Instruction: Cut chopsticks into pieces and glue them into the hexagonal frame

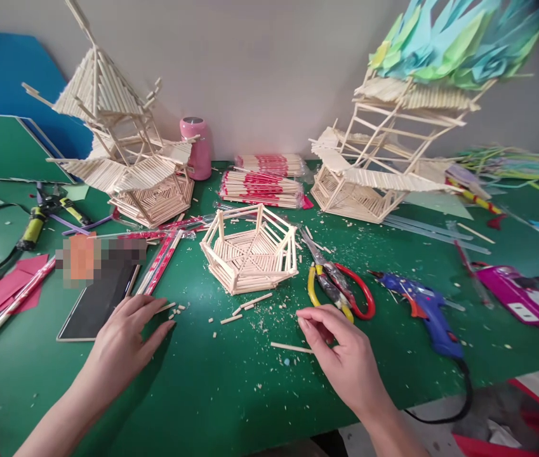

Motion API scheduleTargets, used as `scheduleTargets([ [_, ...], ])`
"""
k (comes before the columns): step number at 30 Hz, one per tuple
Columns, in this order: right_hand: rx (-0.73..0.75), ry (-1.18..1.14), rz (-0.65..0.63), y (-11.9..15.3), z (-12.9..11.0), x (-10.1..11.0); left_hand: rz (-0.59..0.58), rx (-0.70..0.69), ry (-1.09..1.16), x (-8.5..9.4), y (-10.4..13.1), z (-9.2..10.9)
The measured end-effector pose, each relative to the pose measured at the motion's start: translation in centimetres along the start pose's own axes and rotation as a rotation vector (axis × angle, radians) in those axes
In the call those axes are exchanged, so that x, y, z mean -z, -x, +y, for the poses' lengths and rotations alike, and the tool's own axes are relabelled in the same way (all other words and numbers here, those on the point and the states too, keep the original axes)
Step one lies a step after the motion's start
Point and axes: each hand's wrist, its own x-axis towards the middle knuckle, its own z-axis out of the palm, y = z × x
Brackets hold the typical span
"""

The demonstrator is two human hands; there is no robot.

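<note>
My left hand [129,333] rests on the green table with its thumb apart from the fingers. Its fingertips are by a short stick piece [166,307] and a few tiny offcuts. My right hand [343,349] is closed, thumb and forefinger pressed together; anything between them is too small to make out. A thin wooden stick [292,347] lies on the table with one end against or under that hand. Between and beyond both hands stands a hexagonal frame of sticks [245,254] with a slatted floor and low railings. Several cut pieces [252,302] lie before it.
Pliers [319,292], red-handled scissors [362,298] and a blue glue gun [428,311] lie to the right. Two stick pavilions [150,171] [383,178] stand behind, with stick bundles [264,188] and a pink bottle [200,149]. A dark tablet [100,304] lies left.
</note>
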Motion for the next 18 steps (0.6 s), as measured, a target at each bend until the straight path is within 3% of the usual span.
scheduleTargets([
  [5, -0.008, -0.017, -0.016, -0.1, -0.1, -0.2, -0.045, 0.076, 0.066, 0.1, 0.2, -0.4],
  [18, -0.068, -0.029, -0.022, 0.3, -0.5, 0.1, -0.031, -0.09, 0.1, -0.9, -1.3, 2.1],
])
